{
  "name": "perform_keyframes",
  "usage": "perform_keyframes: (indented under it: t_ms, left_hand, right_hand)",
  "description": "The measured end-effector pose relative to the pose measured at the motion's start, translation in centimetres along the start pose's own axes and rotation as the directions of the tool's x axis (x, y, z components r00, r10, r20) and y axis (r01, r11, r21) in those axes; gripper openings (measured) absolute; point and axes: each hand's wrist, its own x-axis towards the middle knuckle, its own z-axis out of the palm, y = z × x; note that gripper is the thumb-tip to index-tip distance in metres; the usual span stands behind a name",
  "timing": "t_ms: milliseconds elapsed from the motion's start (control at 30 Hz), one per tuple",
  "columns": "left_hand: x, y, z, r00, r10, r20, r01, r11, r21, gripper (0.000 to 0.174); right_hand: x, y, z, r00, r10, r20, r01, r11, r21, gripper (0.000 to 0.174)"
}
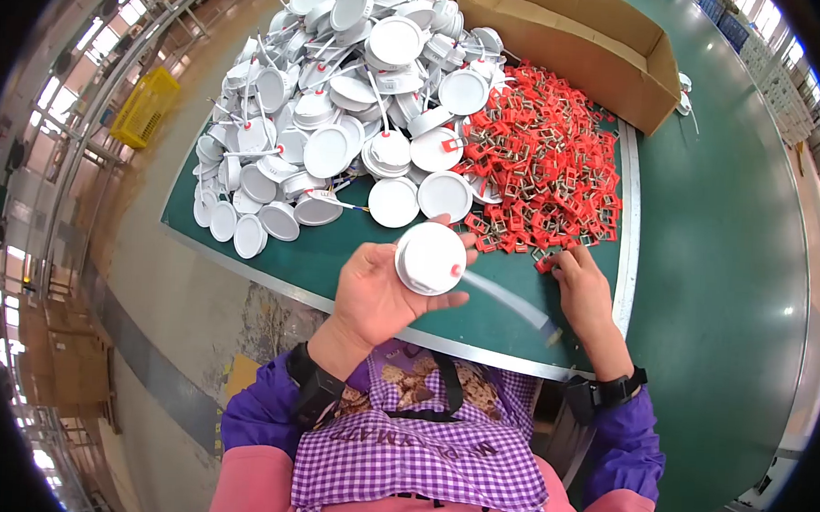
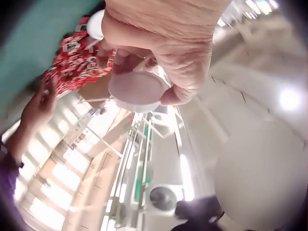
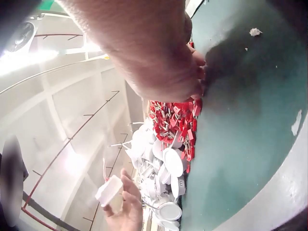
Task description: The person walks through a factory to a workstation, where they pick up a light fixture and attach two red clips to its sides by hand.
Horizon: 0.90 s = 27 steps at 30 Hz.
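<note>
In the head view the left hand [image 1: 375,296] holds a round white lamp [image 1: 430,257], palm turned up. The left wrist view shows thumb and fingers gripping the lamp [image 2: 137,90] by its edge. A pale cable [image 1: 509,303] trails from a red spot on it toward the right, its end blurred. At the near edge of the red clip pile, the right hand [image 1: 586,298] pinches a red clip [image 1: 545,263] with metal parts between thumb and fingertips. From the right wrist, its fingertips are mostly hidden behind the hand.
A big heap of white round lamps [image 1: 327,152] with cables covers the green table's left. Beside it lies the pile of red clips [image 1: 554,162]. An open cardboard box [image 1: 615,67] stands behind. A metal edge strip [image 1: 628,221] runs along the right, with another green surface [image 1: 715,272] beyond.
</note>
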Motion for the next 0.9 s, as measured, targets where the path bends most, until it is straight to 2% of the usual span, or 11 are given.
perform_keyframes:
  t_ms: [33, 100, 133, 267, 500, 633, 700, 733, 800, 833, 900]
  left_hand:
    - [-0.1, -0.6, -0.6, 1.0, 0.001, -0.007, -0.001, 1.0, -0.005, 0.074]
    - [-0.2, -1.5, -1.2, 0.996, 0.006, -0.085, 0.017, 0.964, 0.265, 0.066]
    - [-0.4, -2.1, -1.1, 0.99, 0.038, -0.137, 0.038, 0.857, 0.513, 0.054]
    - [-0.2, -3.5, -1.6, 0.96, 0.011, -0.279, 0.166, 0.78, 0.604, 0.043]
    - [0.5, -5.0, -2.1, 0.953, -0.012, -0.303, 0.207, 0.757, 0.62, 0.038]
    - [1.1, -5.8, -2.6, 0.941, -0.003, -0.337, 0.207, 0.795, 0.57, 0.037]
    - [1.1, -6.1, -2.5, 0.944, 0.01, -0.329, 0.192, 0.796, 0.574, 0.032]
    - [1.3, -6.1, -2.2, 0.945, 0.01, -0.328, 0.191, 0.796, 0.575, 0.032]
    - [1.3, -6.3, -1.7, 0.945, 0.042, -0.326, 0.171, 0.784, 0.597, 0.032]
    - [1.1, -6.4, -1.8, 0.942, 0.043, -0.334, 0.175, 0.784, 0.596, 0.032]
    - [1.8, -6.7, -1.9, 0.952, 0.079, -0.295, 0.139, 0.748, 0.649, 0.036]
  right_hand:
    - [0.0, 0.0, -0.1, 0.998, -0.007, 0.057, 0.008, 1.0, -0.012, 0.013]
    - [-0.1, -0.2, -0.1, 0.998, -0.019, 0.067, 0.019, 1.0, 0.002, 0.012]
    - [-0.1, -0.3, -0.1, 0.997, -0.028, 0.07, 0.028, 1.0, 0.012, 0.011]
    - [-0.8, -0.3, 0.4, 0.999, -0.018, 0.04, 0.016, 0.999, 0.041, 0.013]
    - [-1.8, -0.3, 0.2, 0.995, 0.1, -0.003, -0.098, 0.976, 0.196, 0.014]
    - [-1.8, -0.3, 0.4, 0.996, 0.054, -0.068, -0.037, 0.974, 0.222, 0.013]
    - [-2.0, -0.3, 0.4, 0.974, 0.218, -0.064, -0.157, 0.85, 0.502, 0.013]
    - [-1.9, -0.3, 0.2, 0.974, 0.217, -0.065, -0.156, 0.851, 0.502, 0.013]
    - [-1.9, -0.5, -0.3, 0.881, 0.45, 0.144, -0.403, 0.557, 0.726, 0.015]
    - [-2.0, -0.5, -0.2, 0.88, 0.45, 0.152, -0.408, 0.552, 0.728, 0.015]
    - [-2.0, -0.2, -0.6, 0.855, 0.434, 0.285, -0.463, 0.387, 0.797, 0.014]
